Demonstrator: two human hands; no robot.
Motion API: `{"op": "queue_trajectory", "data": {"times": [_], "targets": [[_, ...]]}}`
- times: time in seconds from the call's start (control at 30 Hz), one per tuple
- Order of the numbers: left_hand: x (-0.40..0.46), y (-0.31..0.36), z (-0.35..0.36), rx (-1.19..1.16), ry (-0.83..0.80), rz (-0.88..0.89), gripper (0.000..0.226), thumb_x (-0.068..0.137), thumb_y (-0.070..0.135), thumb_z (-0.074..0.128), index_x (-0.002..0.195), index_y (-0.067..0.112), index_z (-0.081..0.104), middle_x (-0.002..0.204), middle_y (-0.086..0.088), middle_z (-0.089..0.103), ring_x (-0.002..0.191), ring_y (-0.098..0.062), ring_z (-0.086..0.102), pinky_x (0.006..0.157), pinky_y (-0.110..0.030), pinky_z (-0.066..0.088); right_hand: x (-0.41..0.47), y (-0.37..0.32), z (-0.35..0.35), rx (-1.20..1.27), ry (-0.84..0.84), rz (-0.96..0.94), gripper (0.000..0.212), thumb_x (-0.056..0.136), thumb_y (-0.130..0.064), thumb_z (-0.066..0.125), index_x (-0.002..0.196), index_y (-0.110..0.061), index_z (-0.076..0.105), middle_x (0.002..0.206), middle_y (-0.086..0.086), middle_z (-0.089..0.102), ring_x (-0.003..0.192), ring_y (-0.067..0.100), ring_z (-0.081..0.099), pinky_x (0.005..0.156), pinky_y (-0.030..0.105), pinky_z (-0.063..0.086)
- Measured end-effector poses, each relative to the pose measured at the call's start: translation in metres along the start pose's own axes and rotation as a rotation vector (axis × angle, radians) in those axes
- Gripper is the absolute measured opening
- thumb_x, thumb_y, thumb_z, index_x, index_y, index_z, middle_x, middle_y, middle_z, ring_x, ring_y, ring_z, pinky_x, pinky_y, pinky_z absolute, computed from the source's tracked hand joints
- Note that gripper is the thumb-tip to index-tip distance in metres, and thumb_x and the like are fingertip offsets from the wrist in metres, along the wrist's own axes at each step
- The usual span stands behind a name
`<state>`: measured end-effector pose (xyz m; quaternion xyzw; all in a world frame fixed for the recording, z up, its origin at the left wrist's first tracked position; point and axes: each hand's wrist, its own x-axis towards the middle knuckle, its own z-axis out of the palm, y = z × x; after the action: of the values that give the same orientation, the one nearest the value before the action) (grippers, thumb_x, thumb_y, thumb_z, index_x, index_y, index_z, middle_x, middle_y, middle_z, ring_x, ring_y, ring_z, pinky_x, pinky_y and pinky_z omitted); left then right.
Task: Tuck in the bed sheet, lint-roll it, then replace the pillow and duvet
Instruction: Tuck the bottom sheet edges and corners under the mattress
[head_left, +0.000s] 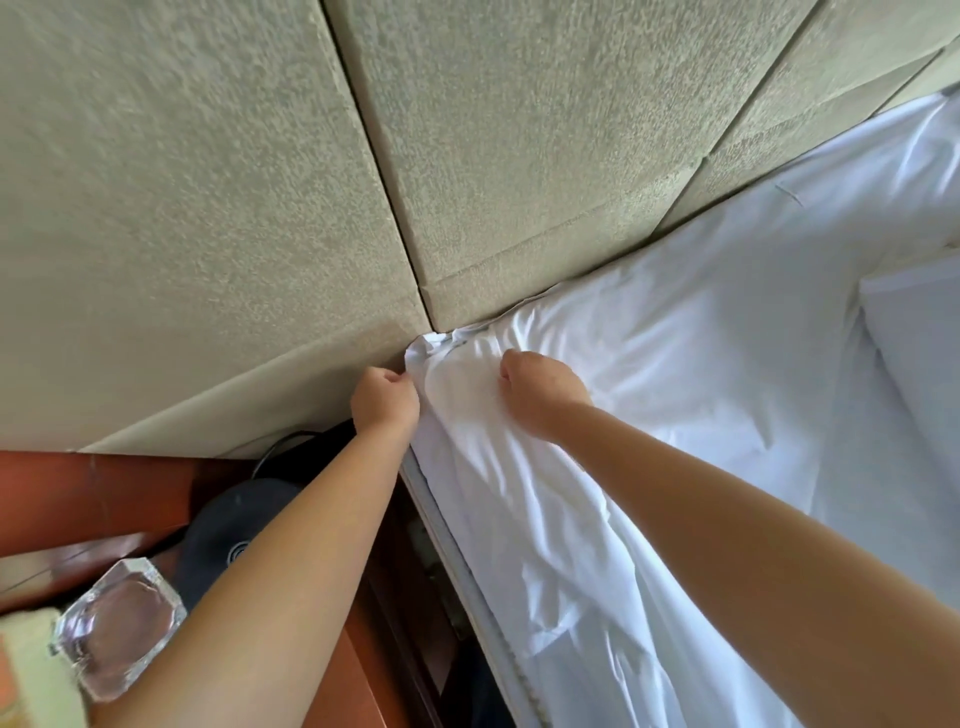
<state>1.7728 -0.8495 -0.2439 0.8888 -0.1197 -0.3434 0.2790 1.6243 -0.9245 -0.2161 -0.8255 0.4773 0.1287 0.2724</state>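
The white bed sheet (675, 374) lies crumpled over the mattress corner where the bed meets the padded headboard. My left hand (385, 400) pinches the sheet's loose corner edge at the side of the mattress. My right hand (540, 387) grips a bunch of the sheet on top of the corner, fingers curled into the cloth. The grey mattress edge (457, 551) shows bare below the lifted sheet. A white pillow (914, 353) lies at the right edge of the bed.
A beige padded headboard (467, 156) fills the upper view. On the left stands a reddish wooden nightstand (78, 493) with a black round device (234, 525), a black cable and a clear glass ashtray (119, 629). A narrow dark gap separates nightstand and mattress.
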Motion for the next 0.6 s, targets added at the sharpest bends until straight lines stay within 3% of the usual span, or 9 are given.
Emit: {"op": "queue_trajectory", "data": {"times": [0.1, 0.2, 0.3, 0.37, 0.47, 0.53, 0.6], "targets": [[-0.001, 0.001, -0.002, 0.035, -0.152, 0.013, 0.029, 0.084, 0.026, 0.063, 0.063, 0.013, 0.048, 0.059, -0.003, 0.05, 0.057, -0.02, 0.05, 0.053, -0.026, 0.04, 0.002, 0.001, -0.006, 0.124, -0.028, 0.089, 0.014, 0.095, -0.015, 0.034, 0.097, -0.014, 0.048, 0.104, 0.012, 0.059, 0.087, 0.028, 0.051, 0.069, 0.031, 0.035], [-0.004, 0.005, 0.002, 0.024, -0.175, 0.081, 0.031, 0.09, 0.025, 0.056, 0.063, 0.013, 0.048, 0.059, 0.001, 0.046, 0.058, -0.016, 0.043, 0.051, -0.023, 0.031, 0.002, 0.0, -0.009, 0.163, -0.036, 0.106, 0.013, 0.093, -0.016, 0.036, 0.092, -0.017, 0.049, 0.101, 0.009, 0.059, 0.083, 0.024, 0.048, 0.067, 0.029, 0.035], [-0.011, 0.006, 0.006, -0.179, -0.126, 0.033, 0.023, 0.096, 0.028, 0.047, 0.093, 0.008, 0.057, 0.084, -0.002, 0.058, 0.075, -0.017, 0.054, 0.066, -0.028, 0.045, -0.001, -0.002, -0.005, 0.179, -0.03, 0.118, 0.019, 0.094, -0.016, 0.036, 0.098, -0.014, 0.054, 0.105, 0.01, 0.061, 0.084, 0.025, 0.048, 0.068, 0.029, 0.035], [-0.013, 0.006, 0.005, -0.347, -0.189, -0.029, 0.023, 0.099, 0.026, 0.042, 0.107, 0.006, 0.051, 0.088, -0.006, 0.058, 0.071, -0.016, 0.058, 0.06, -0.029, 0.05, 0.0, -0.002, -0.006, 0.196, -0.004, 0.131, 0.019, 0.096, -0.016, 0.033, 0.098, -0.012, 0.051, 0.107, 0.013, 0.061, 0.088, 0.027, 0.051, 0.069, 0.029, 0.033], [-0.016, 0.007, -0.005, -0.465, -0.294, -0.077, 0.019, 0.102, 0.022, 0.041, 0.089, 0.008, 0.046, 0.056, -0.002, 0.039, 0.035, -0.007, 0.034, 0.036, -0.016, 0.028, 0.0, 0.0, -0.01, 0.24, 0.06, 0.174, 0.017, 0.099, -0.017, 0.031, 0.096, -0.012, 0.046, 0.109, 0.015, 0.06, 0.091, 0.029, 0.052, 0.07, 0.029, 0.031], [-0.021, 0.006, -0.013, -0.519, -0.424, -0.157, 0.033, 0.099, 0.026, 0.052, 0.069, 0.014, 0.045, 0.046, 0.003, 0.032, 0.034, -0.006, 0.026, 0.036, -0.017, 0.021, -0.002, 0.002, -0.009, 0.254, 0.076, 0.194, 0.016, 0.099, -0.017, 0.03, 0.095, -0.013, 0.045, 0.108, 0.014, 0.06, 0.086, 0.026, 0.048, 0.069, 0.029, 0.031], [-0.03, 0.004, -0.019, -0.516, -0.61, -0.232, 0.034, 0.092, 0.028, 0.062, 0.063, 0.018, 0.048, 0.045, 0.005, 0.037, 0.039, -0.007, 0.032, 0.042, -0.019, 0.027, -0.004, 0.002, -0.006, 0.233, 0.069, 0.185, 0.018, 0.098, -0.018, 0.031, 0.096, -0.014, 0.048, 0.104, 0.012, 0.06, 0.085, 0.025, 0.049, 0.069, 0.029, 0.032]]}}
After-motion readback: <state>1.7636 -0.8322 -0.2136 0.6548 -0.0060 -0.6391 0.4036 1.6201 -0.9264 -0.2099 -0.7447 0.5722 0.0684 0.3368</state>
